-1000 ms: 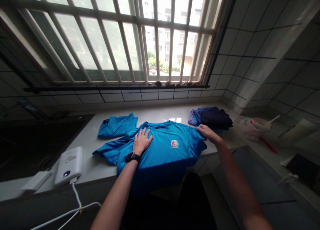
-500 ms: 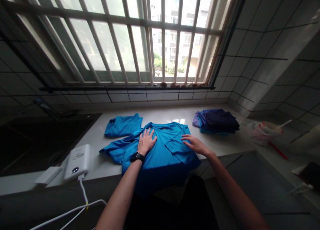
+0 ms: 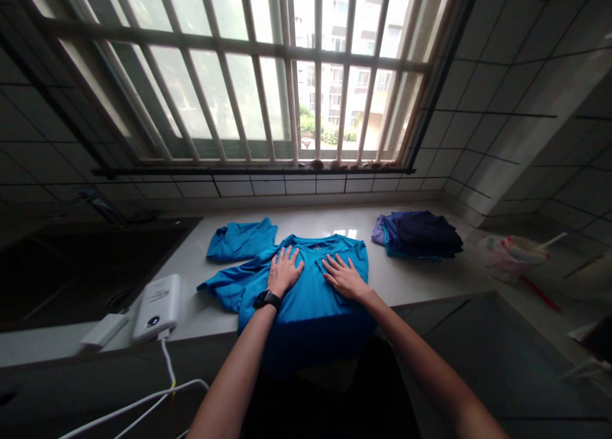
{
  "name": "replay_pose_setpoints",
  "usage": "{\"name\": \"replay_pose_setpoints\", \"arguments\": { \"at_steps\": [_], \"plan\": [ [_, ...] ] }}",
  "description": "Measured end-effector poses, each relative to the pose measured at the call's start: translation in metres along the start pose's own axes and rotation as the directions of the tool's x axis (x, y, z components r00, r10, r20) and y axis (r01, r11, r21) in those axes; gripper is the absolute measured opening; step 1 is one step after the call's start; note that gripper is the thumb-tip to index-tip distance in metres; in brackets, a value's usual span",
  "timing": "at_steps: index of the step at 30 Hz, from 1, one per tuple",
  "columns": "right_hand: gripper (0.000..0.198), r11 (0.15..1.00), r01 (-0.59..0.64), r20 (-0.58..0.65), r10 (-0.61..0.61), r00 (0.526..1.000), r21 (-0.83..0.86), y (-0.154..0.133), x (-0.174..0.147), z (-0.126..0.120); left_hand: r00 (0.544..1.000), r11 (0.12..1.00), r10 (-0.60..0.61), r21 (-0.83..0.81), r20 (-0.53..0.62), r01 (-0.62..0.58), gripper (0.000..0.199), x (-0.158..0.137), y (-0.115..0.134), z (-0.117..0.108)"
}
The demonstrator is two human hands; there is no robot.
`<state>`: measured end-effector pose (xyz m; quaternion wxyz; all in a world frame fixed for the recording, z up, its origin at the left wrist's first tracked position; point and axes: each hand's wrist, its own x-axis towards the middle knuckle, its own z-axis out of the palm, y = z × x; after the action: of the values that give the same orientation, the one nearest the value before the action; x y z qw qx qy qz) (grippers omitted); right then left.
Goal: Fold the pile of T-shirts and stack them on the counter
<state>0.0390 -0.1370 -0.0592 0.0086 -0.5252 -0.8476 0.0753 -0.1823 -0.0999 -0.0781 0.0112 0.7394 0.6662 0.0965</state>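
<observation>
A blue long-sleeved shirt point(image 3: 306, 299) lies on the white counter, its collar toward the window and its lower part hanging over the front edge. My left hand point(image 3: 285, 271), with a black watch on the wrist, rests flat on the shirt's left chest, fingers spread. On the right chest my right hand point(image 3: 343, 276) also lies flat with fingers apart, over the folded-in sleeve. The other sleeve point(image 3: 222, 287) stretches out to the left across the counter. Just behind that sleeve is a folded blue garment point(image 3: 243, 239).
A stack of folded dark and purple clothes point(image 3: 423, 235) sits at the back right. On the left are a white power bank point(image 3: 160, 305) with a cable, a small white box point(image 3: 106, 330) and a dark sink point(image 3: 95, 267). A plastic bag point(image 3: 509, 255) lies far right.
My right hand has moved left and down from the shirt's right edge onto its chest, flattening over the folded sleeve. My left hand stays on the shirt. The view has shifted slightly.
</observation>
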Motion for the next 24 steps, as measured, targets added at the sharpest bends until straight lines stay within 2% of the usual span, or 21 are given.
{"name": "replay_pose_setpoints", "arguments": {
  "at_steps": [5,9,12,14,17,19,21,22,23,24],
  "plan": [
    [0.060,0.999,-0.038,-0.005,0.038,0.999,0.000,0.005,0.017,0.001,0.999,0.994,0.034,-0.103,-0.036,-0.038,0.059,0.000,-0.011,0.004],
    [0.059,1.000,-0.014,-0.030,0.014,0.999,0.004,0.008,0.018,0.004,0.999,0.983,0.043,-0.180,0.018,-0.039,0.061,0.001,-0.019,0.001],
    [0.059,1.000,-0.005,-0.040,0.005,0.999,0.012,0.009,0.015,0.006,0.999,0.978,0.036,-0.207,0.035,-0.028,0.062,0.000,-0.012,-0.008],
    [0.059,1.000,-0.005,-0.043,0.006,0.999,0.019,0.009,0.014,0.006,0.999,0.973,0.047,-0.226,-0.004,-0.047,0.063,-0.002,-0.003,-0.018],
    [0.060,1.000,0.001,-0.045,0.000,0.999,0.027,0.010,0.014,0.006,0.991,0.974,0.015,-0.223,-0.131,-0.044,0.060,-0.008,-0.002,-0.035],
    [0.060,1.000,0.005,-0.051,-0.004,0.999,0.028,0.010,0.014,0.006,0.964,0.976,-0.141,-0.195,-0.225,0.097,0.056,-0.016,-0.018,-0.046],
    [0.059,1.000,0.009,-0.065,-0.008,0.998,0.024,0.011,0.014,0.007,0.887,0.929,-0.368,-0.156,-0.277,0.336,0.052,-0.028,-0.048,-0.057],
    [0.058,1.000,0.013,-0.074,-0.012,0.997,0.022,0.011,0.014,0.008,0.850,0.890,-0.455,-0.126,-0.265,0.438,0.049,-0.034,-0.066,-0.062],
    [0.058,1.000,0.017,-0.084,-0.015,0.996,0.022,0.011,0.014,0.009,0.837,0.861,-0.507,-0.083,-0.204,0.502,0.043,-0.041,-0.083,-0.068],
    [0.057,1.000,0.021,-0.094,-0.019,0.995,0.023,0.012,0.014,0.010,0.848,0.854,-0.519,-0.038,-0.104,0.519,0.035,-0.046,-0.099,-0.074]
  ]
}}
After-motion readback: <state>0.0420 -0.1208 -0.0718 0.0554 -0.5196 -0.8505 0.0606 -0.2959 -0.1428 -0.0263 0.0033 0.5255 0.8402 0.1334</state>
